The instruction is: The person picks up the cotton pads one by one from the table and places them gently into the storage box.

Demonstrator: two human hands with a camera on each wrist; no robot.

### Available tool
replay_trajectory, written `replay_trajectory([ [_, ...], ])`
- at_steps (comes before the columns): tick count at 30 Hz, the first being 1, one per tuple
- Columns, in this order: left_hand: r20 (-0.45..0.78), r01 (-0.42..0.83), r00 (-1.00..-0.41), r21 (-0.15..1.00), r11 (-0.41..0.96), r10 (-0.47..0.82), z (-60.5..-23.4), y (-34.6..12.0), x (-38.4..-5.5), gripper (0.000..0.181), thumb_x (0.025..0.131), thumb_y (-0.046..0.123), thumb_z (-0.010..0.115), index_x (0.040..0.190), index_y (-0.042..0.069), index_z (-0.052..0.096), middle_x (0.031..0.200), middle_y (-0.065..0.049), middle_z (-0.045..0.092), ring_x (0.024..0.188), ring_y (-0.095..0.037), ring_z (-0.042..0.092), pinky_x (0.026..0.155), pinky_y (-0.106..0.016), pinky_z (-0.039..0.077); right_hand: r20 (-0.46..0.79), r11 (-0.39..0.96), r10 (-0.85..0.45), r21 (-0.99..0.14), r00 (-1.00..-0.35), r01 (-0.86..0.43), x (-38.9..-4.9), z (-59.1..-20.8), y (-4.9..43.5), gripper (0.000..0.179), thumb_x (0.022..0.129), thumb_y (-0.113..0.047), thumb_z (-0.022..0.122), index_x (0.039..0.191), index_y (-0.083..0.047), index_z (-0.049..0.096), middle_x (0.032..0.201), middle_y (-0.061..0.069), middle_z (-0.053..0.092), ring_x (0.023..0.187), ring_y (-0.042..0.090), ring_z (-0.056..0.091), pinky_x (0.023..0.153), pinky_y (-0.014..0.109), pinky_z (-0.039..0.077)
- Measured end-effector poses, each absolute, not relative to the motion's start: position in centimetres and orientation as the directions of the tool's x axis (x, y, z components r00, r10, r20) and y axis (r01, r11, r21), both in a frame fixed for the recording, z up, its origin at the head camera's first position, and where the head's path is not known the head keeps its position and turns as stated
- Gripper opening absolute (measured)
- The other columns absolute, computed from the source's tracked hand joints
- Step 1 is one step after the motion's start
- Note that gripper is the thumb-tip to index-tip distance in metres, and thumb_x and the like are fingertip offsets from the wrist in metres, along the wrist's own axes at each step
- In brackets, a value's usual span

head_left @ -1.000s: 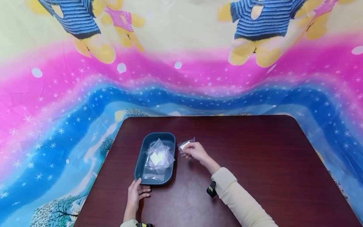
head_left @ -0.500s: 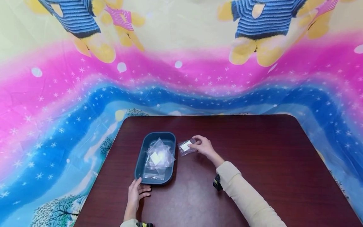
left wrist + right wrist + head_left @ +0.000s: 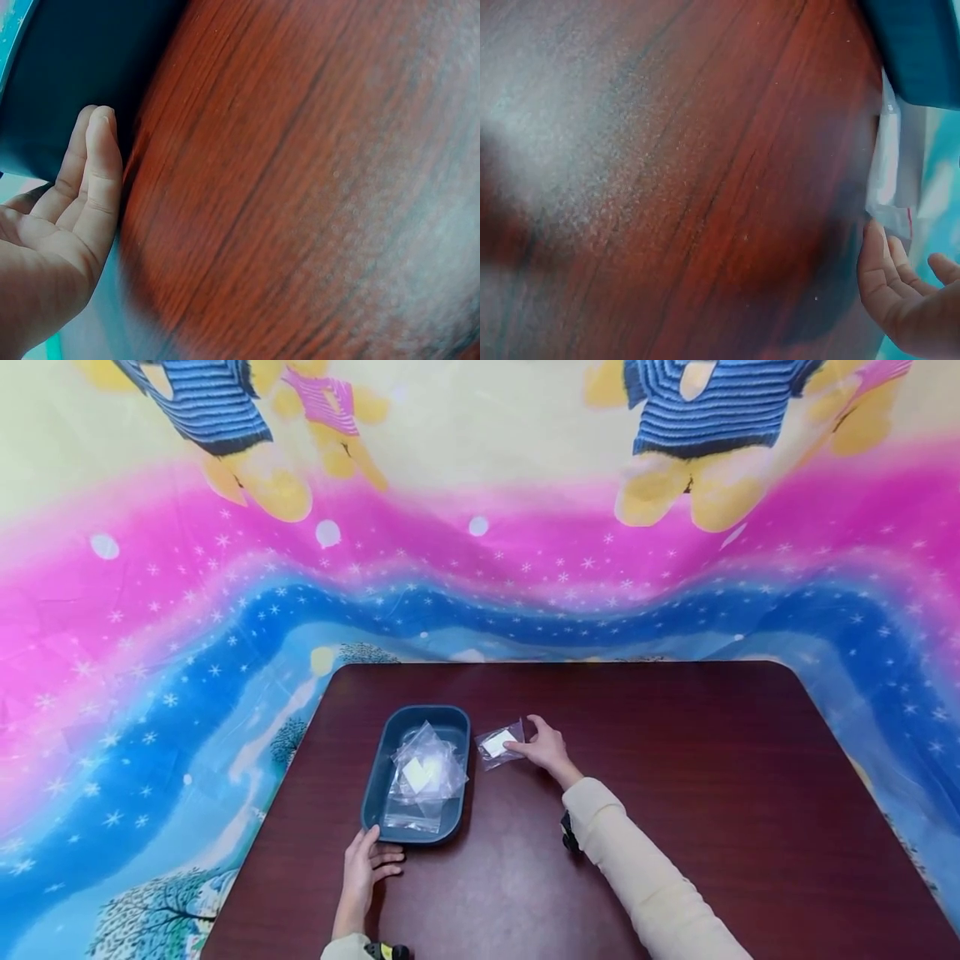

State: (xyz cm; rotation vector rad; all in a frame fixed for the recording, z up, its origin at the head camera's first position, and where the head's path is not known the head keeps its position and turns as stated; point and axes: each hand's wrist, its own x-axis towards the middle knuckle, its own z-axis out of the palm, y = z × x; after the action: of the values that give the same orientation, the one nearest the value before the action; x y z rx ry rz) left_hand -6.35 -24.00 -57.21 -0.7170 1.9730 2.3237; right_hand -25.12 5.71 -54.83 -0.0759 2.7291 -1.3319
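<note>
A dark blue bin [image 3: 372, 777] on the table holds several clear zip bags [image 3: 423, 772], one with a white label. My left hand [image 3: 362, 872] is at its near left corner, thumb up by the rim. In the left wrist view the straight fingers [image 3: 101, 161] lie against the outer wall. To the bin's right, a small clear zip bag with a white label [image 3: 498, 743] lies on the table. My right hand [image 3: 547, 747] is at that bag's right edge, thumb and fingers spread apart. Its fingertips touch the bag's end in the right wrist view.
The dark red wooden table [image 3: 675, 793] reaches back to a patterned cloth backdrop [image 3: 555, 552]. A small black camera [image 3: 570, 832] sits at the right wrist, another wrist camera [image 3: 390, 951] at the left.
My right thumb and fingers have let go of the small zip bag and spread apart, drawing back to its right edge. The left hand has stayed at the bin. The head view has shifted slightly.
</note>
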Motion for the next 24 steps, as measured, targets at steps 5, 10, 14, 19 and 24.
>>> replay_trajectory([
  [5, -0.347, -0.297, -0.894, 0.932, -0.207, -0.282, -57.3, -24.1, -6.4, 0.041, 0.098, 0.028, 0.038, 0.119, -0.007, 0.034, 0.072, -0.013, 0.064, 0.063, -0.020, 0.064, 0.053, -0.036, 0.054, -0.078, 0.650, -0.077, -0.760, -0.994, 0.009, -25.4, -55.5, 5.4, 0.075, 0.070, -0.036, 0.076, 0.129, -0.003, 0.045, 0.103, 0.020, 0.061, 0.094, 0.033, 0.056, 0.083, 0.043, 0.044],
  [10, -0.358, -0.308, -0.890, 0.929, -0.205, -0.282, -57.4, -24.2, -6.6, 0.042, 0.098, 0.028, 0.038, 0.120, -0.007, 0.035, 0.073, -0.014, 0.064, 0.063, -0.021, 0.064, 0.053, -0.036, 0.054, -0.082, 0.675, -0.064, -0.738, -0.995, 0.017, -25.5, -55.8, 5.1, 0.065, 0.071, -0.026, 0.075, 0.126, -0.004, 0.049, 0.111, 0.022, 0.059, 0.100, 0.039, 0.054, 0.084, 0.046, 0.043],
  [14, -0.356, -0.309, -0.891, 0.930, -0.198, -0.283, -57.5, -24.1, -6.6, 0.042, 0.098, 0.028, 0.038, 0.121, -0.006, 0.035, 0.074, -0.014, 0.064, 0.064, -0.020, 0.064, 0.053, -0.036, 0.054, -0.078, 0.694, -0.051, -0.720, -0.996, 0.021, -25.5, -55.9, 5.2, 0.054, 0.071, -0.007, 0.065, 0.124, -0.006, 0.053, 0.102, 0.019, 0.063, 0.087, 0.036, 0.058, 0.077, 0.043, 0.046],
  [19, -0.355, -0.307, -0.891, 0.931, -0.199, -0.284, -57.6, -24.1, -6.7, 0.041, 0.098, 0.028, 0.038, 0.120, -0.007, 0.035, 0.073, -0.013, 0.064, 0.063, -0.020, 0.064, 0.053, -0.036, 0.054, -0.100, 0.603, -0.019, -0.795, -0.995, 0.068, -25.5, -56.2, 5.3, 0.048, 0.067, 0.006, 0.052, 0.114, -0.001, 0.060, 0.080, 0.016, 0.066, 0.062, 0.025, 0.062, 0.059, 0.031, 0.052],
  [24, -0.352, -0.302, -0.891, 0.931, -0.205, -0.286, -57.5, -24.0, -6.5, 0.042, 0.098, 0.028, 0.038, 0.122, -0.007, 0.034, 0.072, -0.013, 0.064, 0.063, -0.021, 0.064, 0.053, -0.036, 0.054, -0.183, 0.333, 0.025, -0.925, -0.983, 0.181, -25.4, -56.4, 5.2, 0.035, 0.070, 0.012, 0.048, 0.102, 0.008, 0.063, 0.064, 0.019, 0.063, 0.049, 0.023, 0.062, 0.044, 0.027, 0.051],
])
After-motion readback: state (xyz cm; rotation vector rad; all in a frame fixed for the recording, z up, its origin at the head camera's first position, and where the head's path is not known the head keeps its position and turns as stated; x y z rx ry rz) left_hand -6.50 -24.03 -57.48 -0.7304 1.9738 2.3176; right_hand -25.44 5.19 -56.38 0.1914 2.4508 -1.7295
